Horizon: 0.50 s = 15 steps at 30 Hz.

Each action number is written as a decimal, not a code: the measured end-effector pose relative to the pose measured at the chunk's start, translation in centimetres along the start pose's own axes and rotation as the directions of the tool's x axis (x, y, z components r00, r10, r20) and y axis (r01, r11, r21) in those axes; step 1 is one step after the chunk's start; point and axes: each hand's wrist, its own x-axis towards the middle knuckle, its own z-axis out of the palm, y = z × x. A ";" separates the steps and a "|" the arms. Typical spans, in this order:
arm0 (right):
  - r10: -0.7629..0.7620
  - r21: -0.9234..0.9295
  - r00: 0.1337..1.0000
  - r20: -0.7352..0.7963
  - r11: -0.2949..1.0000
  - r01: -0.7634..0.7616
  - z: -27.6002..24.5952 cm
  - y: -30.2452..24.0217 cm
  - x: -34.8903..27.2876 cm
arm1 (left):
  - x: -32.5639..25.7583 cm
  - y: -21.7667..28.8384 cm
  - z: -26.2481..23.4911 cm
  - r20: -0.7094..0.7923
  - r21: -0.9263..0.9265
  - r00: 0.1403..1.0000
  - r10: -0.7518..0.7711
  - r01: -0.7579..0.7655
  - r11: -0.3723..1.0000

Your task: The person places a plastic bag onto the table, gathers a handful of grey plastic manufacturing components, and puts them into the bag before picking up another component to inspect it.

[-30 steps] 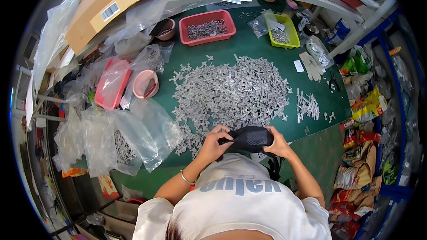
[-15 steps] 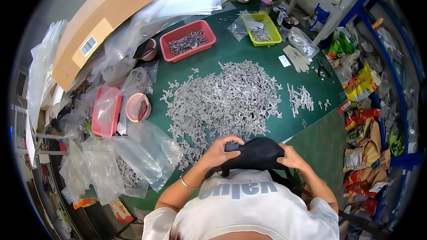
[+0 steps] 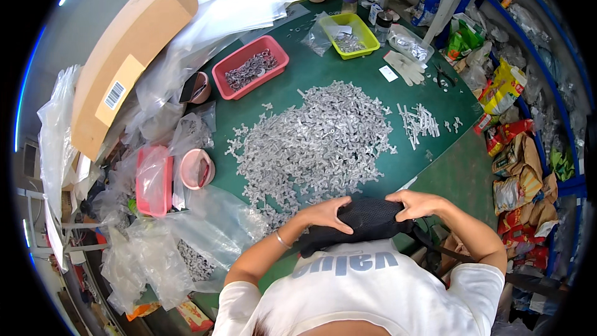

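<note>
My left hand (image 3: pixel 326 213) and my right hand (image 3: pixel 415 203) both grip a black mesh pouch (image 3: pixel 368 222) with a strap, held against my chest at the table's near edge. A thin bracelet circles my left wrist. Just beyond the pouch, a big heap of small grey metal parts (image 3: pixel 317 143) covers the middle of the green table (image 3: pixel 314 74).
A red tray (image 3: pixel 250 66) and a yellow tray (image 3: pixel 350 34) of parts sit at the back. Pink bowls (image 3: pixel 196 170), a pink tray and clear plastic bags (image 3: pixel 180 242) crowd the left. A cardboard box (image 3: pixel 124 68) lies far left. White gloves (image 3: pixel 404 65) and snack packets (image 3: pixel 510 130) lie right.
The view has shifted, so the table sits farther up and left in the frame. My hands still hold the black pouch, now slightly higher and more spread over it.
</note>
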 end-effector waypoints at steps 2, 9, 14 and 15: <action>0.061 -0.074 0.998 0.017 0.995 -0.060 -0.1 -1.4 0.0 | -0.1 -0.4 0.3 0.000 -0.167 1.000 0.022 -0.022 0.986; 0.080 -0.426 0.995 0.064 0.903 -0.045 -2.0 -4.8 -2.0 | 0.2 -2.2 1.2 -0.043 -0.316 0.997 0.064 -0.075 0.946; -0.730 -0.580 0.226 -0.645 0.659 0.479 -2.8 -20.2 -10.1 | -0.3 -1.8 1.8 -0.063 -0.429 0.998 0.004 -0.031 0.903; -0.716 -0.555 0.221 -0.662 0.667 0.497 3.7 -19.2 -14.6 | 0.2 -2.1 2.0 -0.094 -0.521 0.995 0.033 -0.078 0.850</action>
